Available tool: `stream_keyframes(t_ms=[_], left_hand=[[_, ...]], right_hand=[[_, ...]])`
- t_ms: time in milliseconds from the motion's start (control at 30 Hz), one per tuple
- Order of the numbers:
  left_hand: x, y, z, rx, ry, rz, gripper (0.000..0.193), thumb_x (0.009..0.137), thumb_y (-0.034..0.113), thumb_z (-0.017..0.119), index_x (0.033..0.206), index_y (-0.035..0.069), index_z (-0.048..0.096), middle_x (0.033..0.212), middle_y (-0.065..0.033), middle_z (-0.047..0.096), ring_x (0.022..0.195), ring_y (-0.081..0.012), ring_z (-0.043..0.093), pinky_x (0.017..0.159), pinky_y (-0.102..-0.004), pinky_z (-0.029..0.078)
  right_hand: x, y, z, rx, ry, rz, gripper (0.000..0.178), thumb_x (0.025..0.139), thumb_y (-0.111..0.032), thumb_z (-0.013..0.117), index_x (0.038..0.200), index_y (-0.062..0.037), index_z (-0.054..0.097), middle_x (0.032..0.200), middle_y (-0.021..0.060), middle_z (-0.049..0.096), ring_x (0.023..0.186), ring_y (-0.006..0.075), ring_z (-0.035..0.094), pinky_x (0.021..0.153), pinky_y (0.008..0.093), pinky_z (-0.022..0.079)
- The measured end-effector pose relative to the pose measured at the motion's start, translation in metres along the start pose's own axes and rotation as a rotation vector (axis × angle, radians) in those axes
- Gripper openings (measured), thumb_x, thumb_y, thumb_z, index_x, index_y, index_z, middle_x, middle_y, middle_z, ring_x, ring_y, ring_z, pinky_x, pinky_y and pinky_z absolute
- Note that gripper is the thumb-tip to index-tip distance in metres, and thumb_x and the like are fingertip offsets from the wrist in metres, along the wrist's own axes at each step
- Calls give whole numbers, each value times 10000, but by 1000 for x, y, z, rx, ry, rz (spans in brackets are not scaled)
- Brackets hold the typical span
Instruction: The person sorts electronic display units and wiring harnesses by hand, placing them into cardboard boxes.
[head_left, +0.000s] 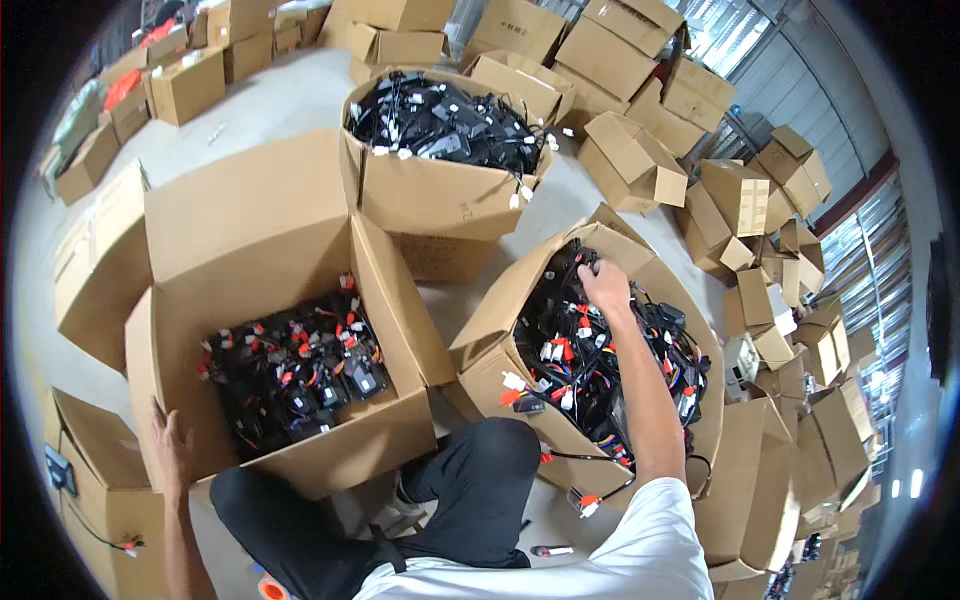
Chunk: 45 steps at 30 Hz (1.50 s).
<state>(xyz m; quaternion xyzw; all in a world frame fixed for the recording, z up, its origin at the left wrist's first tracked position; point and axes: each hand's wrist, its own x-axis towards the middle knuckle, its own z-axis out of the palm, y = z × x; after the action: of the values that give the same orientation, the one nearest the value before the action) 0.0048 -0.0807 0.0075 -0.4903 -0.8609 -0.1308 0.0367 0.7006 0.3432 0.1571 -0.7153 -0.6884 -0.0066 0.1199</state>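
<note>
Over the far part of the right-hand carton (500,390), the person's right hand (606,288) is reaching down with fingers curling at the pile of black cabled units (672,315); whether it is gripping one cannot be told, as the fingertips are being partly hidden. These units are lying tangled inside that carton, showing red, white and multicoloured leads. One black cable with a red-and-white connector (590,505) is hanging over the near rim.

The left hand (172,440) is resting against the left side of the left-hand carton (250,260), its fingers standing extended and apart. Similar black units (300,375) are covering much of that carton's floor, with some cardboard showing at the near right.

Beyond both, a third carton (430,195) is holding a heaped load of black units with white connectors (455,120). More brown cartons (630,150) are standing stacked along the right side.
</note>
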Motion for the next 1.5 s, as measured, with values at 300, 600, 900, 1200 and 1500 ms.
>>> stream_keyframes(t_ms=[300, 600, 900, 1200, 1500], left_hand=[[-21, -2, -14, -37, 20, 27, 438, 705, 52, 757, 1117, 4, 617, 1559, -341, 245, 1428, -490, 286, 1157, -525, 307], [-10, 1, -27, -95, -28, -2, 461, 719, 102, 782, 1143, 14, 626, 1546, -330, 275, 1392, -493, 339, 1144, -515, 327], [34, 262, -119, -623, -3, 451, 759, 736, 166, 844, 1374, -35, 484, 1493, -238, 409, 1408, -390, 377, 1174, -432, 326], [-15, 358, -122, -2198, -423, 120, 754, 784, 144, 808, 1426, -35, 455, 1421, -194, 527, 1350, -344, 479, 1130, -426, 363], [-76, 328, -103, -1920, -352, 154, 309, 871, 95, 780, 1145, -8, 678, 1076, -39, 708, 938, -122, 649, 848, -311, 537]], right_hand=[[29, -31, 84, -85, -17, 301, 311, 861, -235, 606, 1079, -50, 726, 1192, 192, 687, 1113, 349, 651, 983, 458, 477], [5, 14, -35, 932, 220, -60, 292, 925, -235, 574, 942, 46, 651, 920, 99, 671, 905, 185, 605, 846, 350, 463], [-115, -114, -211, 1820, -247, -396, 189, 1012, -145, 453, 926, -22, 568, 1205, 232, 653, 1158, 352, 629, 1007, 534, 499], [-199, -202, -170, 1657, -657, -653, 333, 1026, -274, 511, 1028, 49, 593, 1193, 240, 643, 1157, 371, 632, 1032, 528, 480], [-218, -254, -125, 1663, -950, -755, 356, 1055, -338, 483, 1085, 10, 549, 1209, 263, 634, 1076, 343, 666, 969, 475, 516]])
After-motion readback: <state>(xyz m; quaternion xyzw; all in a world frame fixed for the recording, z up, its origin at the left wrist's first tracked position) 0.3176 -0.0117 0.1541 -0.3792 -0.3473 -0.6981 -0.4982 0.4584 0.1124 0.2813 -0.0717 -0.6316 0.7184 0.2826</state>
